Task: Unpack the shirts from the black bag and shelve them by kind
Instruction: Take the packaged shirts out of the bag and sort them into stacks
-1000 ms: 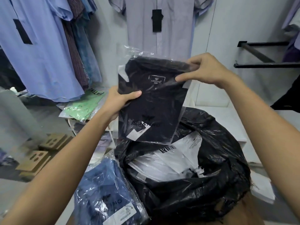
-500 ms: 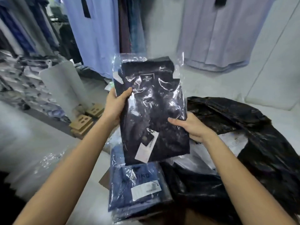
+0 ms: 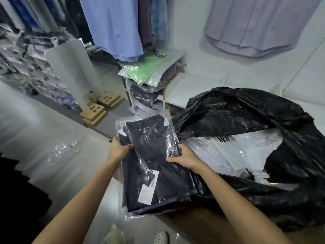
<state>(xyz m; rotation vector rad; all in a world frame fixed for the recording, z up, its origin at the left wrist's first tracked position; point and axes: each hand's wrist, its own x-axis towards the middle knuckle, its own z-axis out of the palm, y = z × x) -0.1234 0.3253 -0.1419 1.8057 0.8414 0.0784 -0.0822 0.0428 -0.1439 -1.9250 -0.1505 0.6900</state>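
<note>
A folded dark navy shirt (image 3: 154, 164) in a clear plastic sleeve lies low at the centre, to the left of the black bag (image 3: 255, 117). My left hand (image 3: 119, 149) grips its left edge, thumb on top. My right hand (image 3: 186, 158) holds its right edge, thumb across the plastic. The black bag stands open at the right, and white packaged shirts (image 3: 233, 148) show inside it. The blue packaged shirts seen earlier are hidden beneath the dark shirt.
A stack of packaged shirts topped by a green one (image 3: 146, 71) stands behind the bag's left side. Blue and lilac shirts (image 3: 114, 27) hang above. Cardboard blocks (image 3: 98, 110) sit on the floor at left. A sandal (image 3: 161, 237) shows at the bottom edge.
Both hands have lowered the dark shirt from chest height down onto the spot where the blue packaged shirts lay. The view has tilted downward.
</note>
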